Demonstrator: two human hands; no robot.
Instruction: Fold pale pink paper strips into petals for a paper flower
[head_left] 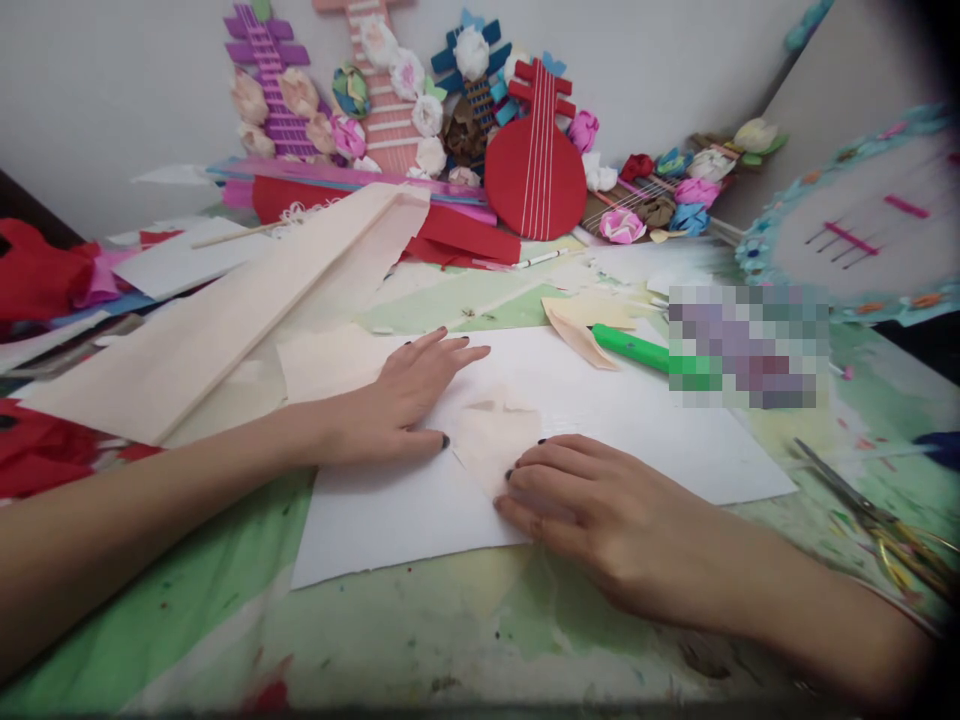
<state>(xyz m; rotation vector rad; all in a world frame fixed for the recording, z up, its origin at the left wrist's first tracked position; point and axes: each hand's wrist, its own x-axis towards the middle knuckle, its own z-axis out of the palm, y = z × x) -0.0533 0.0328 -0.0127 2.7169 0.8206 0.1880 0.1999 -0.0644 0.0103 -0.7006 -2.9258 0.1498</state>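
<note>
Paper piece (495, 432) lies on white sheet (375, 525); my left hand (420, 390) spreads empty at its ten o'clock, right hand (592, 505) curls at four, grip unclear.

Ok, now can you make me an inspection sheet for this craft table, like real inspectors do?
Surface: table, green and stained.
Work things: small cream paper piece lying on a white sheet.
Clutter: big folded cream paper and red crumpled material at the left; green tool and scissors at the right.
Hands: left hand, fingers spread over the white sheet; right hand, fingers bent at the small cream paper piece, pinch unclear.
Cables: nothing seen.
Surroundings: red instrument-shaped craft and paper flowers before a pale wall.
</note>
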